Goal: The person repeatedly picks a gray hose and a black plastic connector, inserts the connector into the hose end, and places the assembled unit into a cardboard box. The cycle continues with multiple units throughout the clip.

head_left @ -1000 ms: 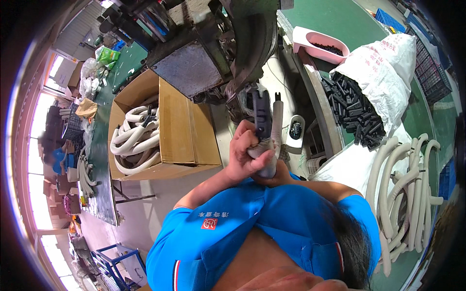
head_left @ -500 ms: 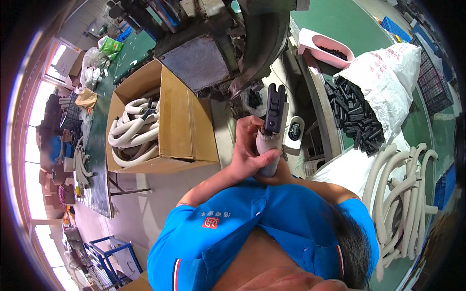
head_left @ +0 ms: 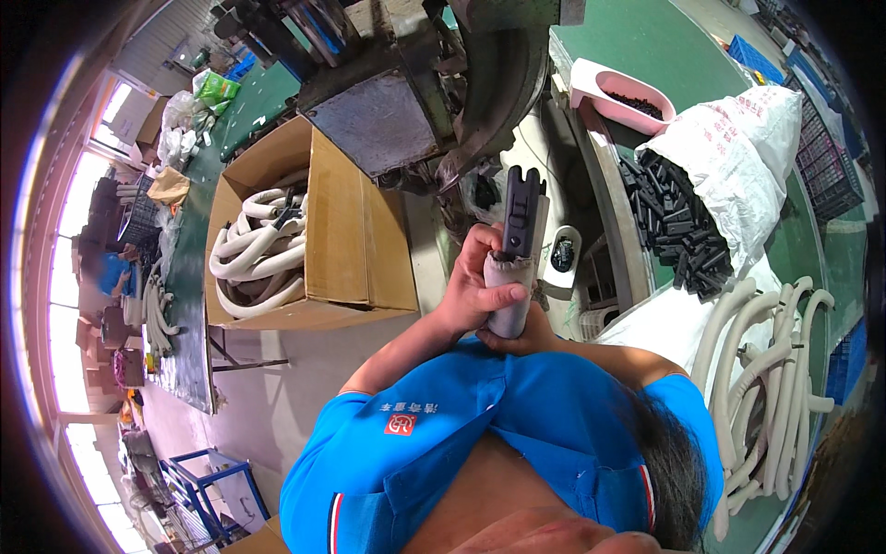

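Upright in front of my chest stands a light grey foam-covered tube [head_left: 508, 319], with a forked black plastic end piece [head_left: 522, 217] rising from its top. My left hand [head_left: 469, 288] is closed around the upper part of the tube, thumb across its front and fingers behind the black piece. Lower down, my right hand [head_left: 530, 334] is closed on the tube from the other side; part of its fingers is hidden behind the tube. The grey cover's rim is gathered around the base of the black piece.
Ahead stands a dark metal machine [head_left: 378, 120]. A cardboard box [head_left: 360, 235] of bent grey tubes is at left. On the green table [head_left: 628, 37] at right are a pink tub [head_left: 591, 78], a white sack [head_left: 738, 138] spilling black plastic parts [head_left: 678, 222], and several grey tubes [head_left: 729, 369].
The tube and its black end piece have turned slightly and shifted a little left. My left thumb has moved slightly left and up along the tube; both hands keep their grip.
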Demonstrator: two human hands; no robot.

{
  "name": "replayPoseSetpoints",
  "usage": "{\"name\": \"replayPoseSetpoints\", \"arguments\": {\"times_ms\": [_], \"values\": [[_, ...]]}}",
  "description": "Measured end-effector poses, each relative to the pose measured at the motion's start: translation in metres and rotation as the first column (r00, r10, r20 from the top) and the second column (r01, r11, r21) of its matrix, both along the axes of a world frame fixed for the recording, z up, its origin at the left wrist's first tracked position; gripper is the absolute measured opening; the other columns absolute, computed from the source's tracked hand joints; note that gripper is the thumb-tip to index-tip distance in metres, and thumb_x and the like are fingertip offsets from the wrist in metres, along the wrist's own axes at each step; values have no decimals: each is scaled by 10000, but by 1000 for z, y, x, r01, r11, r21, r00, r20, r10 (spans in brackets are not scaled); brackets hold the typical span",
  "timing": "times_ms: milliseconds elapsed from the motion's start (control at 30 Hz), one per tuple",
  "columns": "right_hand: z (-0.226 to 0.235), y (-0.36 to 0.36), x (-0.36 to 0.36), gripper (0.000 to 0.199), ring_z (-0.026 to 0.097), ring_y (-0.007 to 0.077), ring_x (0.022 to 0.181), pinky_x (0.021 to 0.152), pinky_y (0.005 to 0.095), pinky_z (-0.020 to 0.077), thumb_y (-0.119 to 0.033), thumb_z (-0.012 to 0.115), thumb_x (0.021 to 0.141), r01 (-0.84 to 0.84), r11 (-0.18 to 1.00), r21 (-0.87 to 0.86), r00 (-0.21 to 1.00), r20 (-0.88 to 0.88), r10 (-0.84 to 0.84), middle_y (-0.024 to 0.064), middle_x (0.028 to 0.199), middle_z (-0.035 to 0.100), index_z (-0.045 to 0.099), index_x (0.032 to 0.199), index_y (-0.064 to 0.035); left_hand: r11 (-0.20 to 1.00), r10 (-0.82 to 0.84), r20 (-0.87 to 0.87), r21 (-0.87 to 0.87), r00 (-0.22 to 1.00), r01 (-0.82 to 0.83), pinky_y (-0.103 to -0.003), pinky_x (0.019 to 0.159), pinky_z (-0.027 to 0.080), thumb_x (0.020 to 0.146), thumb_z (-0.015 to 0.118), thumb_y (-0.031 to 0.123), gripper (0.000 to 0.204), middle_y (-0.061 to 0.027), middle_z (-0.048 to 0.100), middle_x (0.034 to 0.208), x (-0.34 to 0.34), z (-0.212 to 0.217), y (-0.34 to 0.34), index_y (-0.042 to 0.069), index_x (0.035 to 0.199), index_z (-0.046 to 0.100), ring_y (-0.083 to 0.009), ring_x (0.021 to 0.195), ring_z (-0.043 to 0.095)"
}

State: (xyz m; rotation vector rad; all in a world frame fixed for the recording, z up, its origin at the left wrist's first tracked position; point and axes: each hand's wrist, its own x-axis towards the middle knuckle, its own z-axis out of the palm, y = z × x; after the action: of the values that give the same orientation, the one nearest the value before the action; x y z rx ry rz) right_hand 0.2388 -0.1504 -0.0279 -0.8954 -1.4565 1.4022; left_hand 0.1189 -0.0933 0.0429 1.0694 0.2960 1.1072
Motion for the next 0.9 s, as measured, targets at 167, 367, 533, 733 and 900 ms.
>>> {"name": "replayPoseSetpoints", "arguments": {"times_ms": [167, 367, 533, 733, 900], "values": [[3, 0, 3, 494, 641, 247, 849, 734, 357, 507, -299, 765, 691, -46, 992, -120, 999, 7, 47, 143, 898, 650, 562, 1030, -3, 998, 62, 138, -9, 989, -61, -356, 685, 523, 749, 717, 84, 403, -51, 432, 1025, 9, 7, 1, 132, 926, 359, -234, 844, 597], [20, 5, -1, 488, 630, 259, 899, 774, 367, 495, -283, 742, 720, -45, 994, -100, 998, 29, 48, 159, 952, 636, 540, 1069, -7, 979, 188, 10, -80, 982, -186, -367, 694, 525, 748, 707, 87, 403, -110, 498, 1017, 4, 20, -5, 111, 995, 389, -242, 811, 611], [8, 12, -9, 568, 584, 302, 989, 822, 392, 465, -273, 735, 738, -108, 994, 6, 983, 149, 106, 202, 1043, 585, 461, 1152, 3, 989, -7, -334, -143, 943, -43, -312, 672, 501, 690, 702, 64, 507, -100, 580, 849, -18, 36, 7, 36, 1118, 432, -176, 727, 603], [-6, 16, -19, 607, 478, 332, 1084, 922, 410, 379, -260, 699, 782, -340, 882, 326, 895, 401, 196, 215, 1126, 476, 365, 1212, 9, 990, -27, -549, -131, 836, -54, -267, 634, 481, 640, 729, 56, 370, -63, 606, 800, -77, 24, 2, 18, 960, 547, -131, 684, 586], [0, 22, -14, 382, 581, 256, 905, 759, 349, 486, -299, 628, 833, -363, 931, -34, 899, 251, 359, 173, 1024, 516, 525, 1067, -15, 892, 168, -687, -200, 707, -406, -247, 523, 456, 577, 701, 110, 453, -61, 581, 670, -186, 55, -20, -11, 987, 548, -142, 534, 556]]}}
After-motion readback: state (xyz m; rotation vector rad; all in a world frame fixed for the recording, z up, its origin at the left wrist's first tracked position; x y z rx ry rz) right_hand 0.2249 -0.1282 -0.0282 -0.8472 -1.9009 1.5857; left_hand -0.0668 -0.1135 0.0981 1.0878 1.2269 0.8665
